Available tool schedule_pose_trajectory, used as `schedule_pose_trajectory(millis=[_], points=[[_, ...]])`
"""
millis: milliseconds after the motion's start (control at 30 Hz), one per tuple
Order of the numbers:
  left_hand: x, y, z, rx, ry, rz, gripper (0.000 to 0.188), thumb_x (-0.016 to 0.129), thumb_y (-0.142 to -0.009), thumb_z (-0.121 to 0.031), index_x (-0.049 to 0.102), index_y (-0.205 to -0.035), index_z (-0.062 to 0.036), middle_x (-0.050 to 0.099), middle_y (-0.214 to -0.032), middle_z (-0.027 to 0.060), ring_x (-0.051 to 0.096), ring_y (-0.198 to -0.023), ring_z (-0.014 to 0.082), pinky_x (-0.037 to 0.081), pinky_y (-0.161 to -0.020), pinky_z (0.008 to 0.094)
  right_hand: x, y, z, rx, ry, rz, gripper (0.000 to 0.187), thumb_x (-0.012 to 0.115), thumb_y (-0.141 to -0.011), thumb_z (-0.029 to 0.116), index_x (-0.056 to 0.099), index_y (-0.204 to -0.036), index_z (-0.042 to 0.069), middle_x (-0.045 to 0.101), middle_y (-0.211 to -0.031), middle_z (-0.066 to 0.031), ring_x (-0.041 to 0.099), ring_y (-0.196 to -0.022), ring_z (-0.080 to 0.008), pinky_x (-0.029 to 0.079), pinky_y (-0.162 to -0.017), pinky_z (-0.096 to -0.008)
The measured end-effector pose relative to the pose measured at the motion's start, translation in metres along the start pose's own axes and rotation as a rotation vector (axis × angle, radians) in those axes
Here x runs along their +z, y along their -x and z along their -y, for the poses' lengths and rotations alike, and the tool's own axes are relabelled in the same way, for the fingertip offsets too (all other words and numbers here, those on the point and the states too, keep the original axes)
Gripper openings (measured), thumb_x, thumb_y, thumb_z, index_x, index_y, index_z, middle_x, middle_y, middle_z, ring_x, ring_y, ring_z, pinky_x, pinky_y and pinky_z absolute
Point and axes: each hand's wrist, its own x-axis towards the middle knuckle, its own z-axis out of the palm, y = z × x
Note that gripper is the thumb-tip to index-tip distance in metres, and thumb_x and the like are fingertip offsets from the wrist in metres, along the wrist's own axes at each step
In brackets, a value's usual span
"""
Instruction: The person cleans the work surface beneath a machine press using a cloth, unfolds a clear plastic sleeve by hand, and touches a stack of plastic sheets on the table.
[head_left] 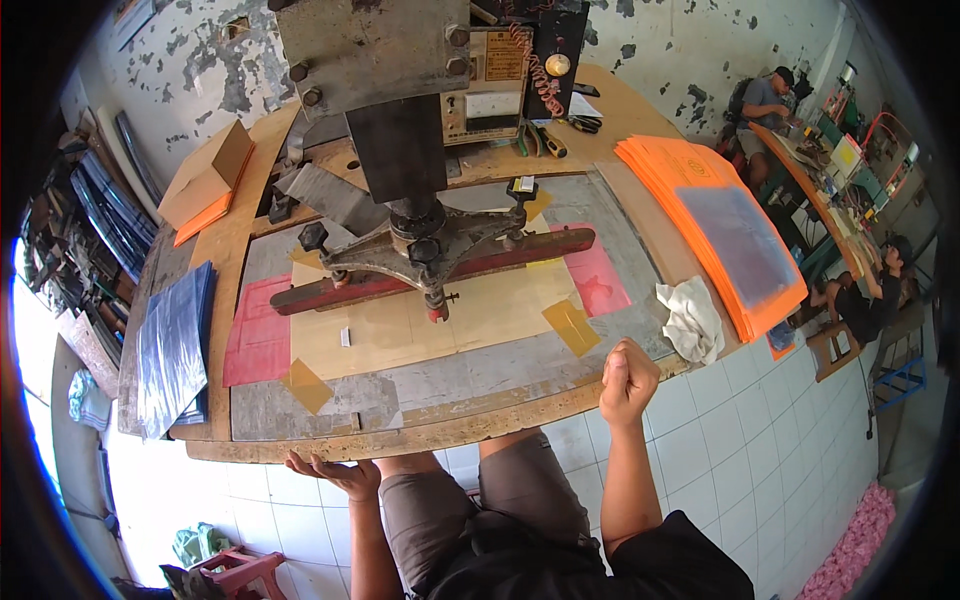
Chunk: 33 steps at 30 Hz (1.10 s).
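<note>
Press [405,160] stands over the tan sheet [400,330] on the worktop [480,425], my right hand [629,382] fisted, fingers together, near its front edge, my left hand [346,478] by that edge, fingers apart.

Left hand [347,477] is uncurled, right hand [629,383] clenched.

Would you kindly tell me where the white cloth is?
In the head view, the white cloth lies right of the right hand, beside the orange stack.

You can pass over the plate's [480,387] near side; the bar [490,263] blocks the middle, the rag [691,320] and orange stack [685,232] the right.
</note>
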Motion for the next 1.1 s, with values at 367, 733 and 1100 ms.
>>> schedule_pose_trajectory(millis=[367, 733, 1100], points=[[-0.0011, 0.0001, -0.0006, -0.01, -0.022, 0.015, 0.094, 0.056, -0.108, -0.063, 0.014, -0.176, -0.0142, 0.012, -0.181, 0.0316, 0.01, -0.167, 0.0571, 0.008, -0.129, 0.081, -0.0005, 0.0008, -0.0011, 0.01, 0.008, 0.0, 0.047, 0.059, -0.11, 0.013, 0.04, -0.068, 0.002, 0.039, -0.061, -0.0085, 0.038, -0.055, -0.0236, 0.029, -0.055, -0.0406], [-0.0021, 0.0026, -0.0038, -0.052, 0.007, 0.02, 0.093, 0.063, -0.108, -0.054, 0.013, -0.176, -0.0148, 0.013, -0.18, 0.0324, 0.01, -0.167, 0.0588, 0.01, -0.128, 0.0821, 0.0011, 0.0019, 0.0005, 0.056, 0.014, 0.011, 0.047, 0.058, -0.11, 0.013, 0.04, -0.068, 0.003, 0.04, -0.061, -0.0081, 0.039, -0.055, -0.0238, 0.03, -0.055, -0.0405], [-0.0002, -0.001, -0.0037, -0.02, 0.029, 0.003, 0.091, 0.068, -0.105, -0.046, 0.018, -0.173, -0.012, 0.012, -0.18, 0.0335, 0.009, -0.167, 0.0577, 0.006, -0.13, 0.0806, 0.0015, 0.0009, -0.0003, 0.064, 0.032, 0.002, 0.047, 0.057, -0.11, 0.014, 0.041, -0.068, 0.002, 0.04, -0.061, -0.0085, 0.039, -0.055, -0.0242, 0.03, -0.055, -0.041]])
